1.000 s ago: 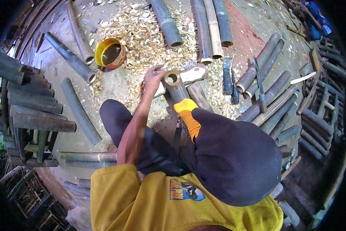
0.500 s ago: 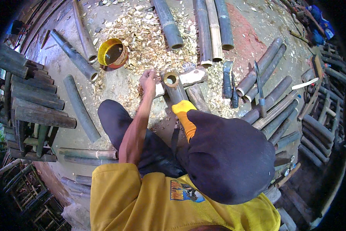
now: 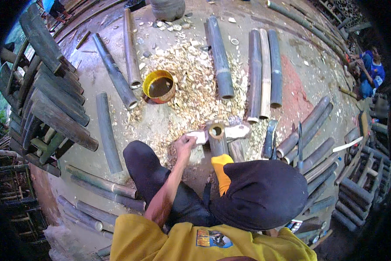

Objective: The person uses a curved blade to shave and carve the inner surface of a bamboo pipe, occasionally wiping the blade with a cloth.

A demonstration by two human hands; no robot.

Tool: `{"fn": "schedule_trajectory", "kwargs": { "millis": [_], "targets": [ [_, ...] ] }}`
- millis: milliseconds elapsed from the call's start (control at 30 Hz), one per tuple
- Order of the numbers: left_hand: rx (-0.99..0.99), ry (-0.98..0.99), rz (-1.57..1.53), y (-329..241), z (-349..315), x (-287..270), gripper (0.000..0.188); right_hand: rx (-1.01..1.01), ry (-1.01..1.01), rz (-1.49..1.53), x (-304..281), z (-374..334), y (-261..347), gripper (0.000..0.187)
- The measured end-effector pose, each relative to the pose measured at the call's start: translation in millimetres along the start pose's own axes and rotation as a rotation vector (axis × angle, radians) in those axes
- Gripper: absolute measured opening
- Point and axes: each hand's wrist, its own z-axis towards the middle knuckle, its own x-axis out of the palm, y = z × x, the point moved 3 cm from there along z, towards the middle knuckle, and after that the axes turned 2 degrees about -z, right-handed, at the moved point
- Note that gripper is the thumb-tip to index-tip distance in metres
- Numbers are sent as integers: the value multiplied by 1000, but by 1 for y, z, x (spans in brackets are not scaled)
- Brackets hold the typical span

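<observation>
A short bamboo tube point(image 3: 217, 145) with a round hole near its far end rests across a pale, worn block point(image 3: 238, 132). What looks like my right hand point(image 3: 221, 162), in a yellow-orange glove, is closed over the tube's near part; my raised right knee hides its forearm. My bare left hand point(image 3: 185, 142) is at the block's left end, left of the tube, with its fingers curled together. Whether anything small is pinched in them does not show. Pale wood chips point(image 3: 184, 87) lie spread beyond the block.
A yellow bucket point(image 3: 160, 86) with dark contents stands beyond my left hand. Bamboo poles point(image 3: 265, 74) lie ahead and on both sides. Dark-handled tools point(image 3: 270, 139) and an upright blade point(image 3: 300, 145) are at right. Stacked bamboo pieces point(image 3: 65, 117) rise at left. A person point(image 3: 372, 74) sits far right.
The view has tilted up, showing more floor ahead and a person at far right. My left hand has come slightly nearer and further left of the tube; the gloved hand stays on the tube.
</observation>
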Motion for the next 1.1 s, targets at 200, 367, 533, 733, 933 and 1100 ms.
{"fn": "schedule_trajectory", "kwargs": {
  "millis": [200,367,533,733,933,1100],
  "targets": [
    [-25,-68,-127,12,-13,-33,15,103,-301,-292,-47,5,-97,56],
    [45,-86,92,2,-29,-39,11,132,-388,-481,-67,32,-133,60],
    [-2,-103,-24,19,-40,-40,10,221,-378,-421,-58,73,-138,64],
    [-29,-14,-64,17,-50,-32,10,40,-456,-460,-60,84,-163,57],
    [-3,-42,-47,-24,-55,-42,11,-100,-790,-40,-143,61,-149,29],
    [99,-52,-93,-45,-56,-71,14,-359,-688,807,-230,-16,18,23]
  ]
}}
